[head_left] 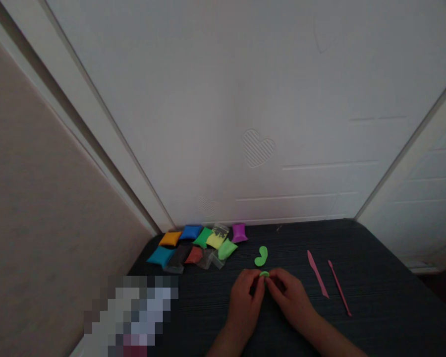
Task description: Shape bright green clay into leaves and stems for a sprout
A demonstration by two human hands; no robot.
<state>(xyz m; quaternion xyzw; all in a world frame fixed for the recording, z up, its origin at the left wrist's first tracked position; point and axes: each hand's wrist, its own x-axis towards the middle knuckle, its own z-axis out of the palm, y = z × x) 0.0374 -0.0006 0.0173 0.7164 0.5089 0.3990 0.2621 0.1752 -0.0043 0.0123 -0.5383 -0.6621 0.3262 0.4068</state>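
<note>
Between the fingertips of both hands is a small light green piece of modelling clay, pinched from its two sides. My left hand closes on it from the left, thumb and fingers together. From the other side my right hand grips the same piece; the fingers partly cover it. Just beyond the hands, a flat light green clay shape, curved like a bean or heart half, lies on the dark table. To the right of my right hand lie a pink plastic clay knife and a thin pink modelling stick.
Several clay packets lie at the table's back left, among them an orange packet, a teal packet, a purple packet and a light green packet. A white panel stands behind the dark table. A blurred patch covers the lower left.
</note>
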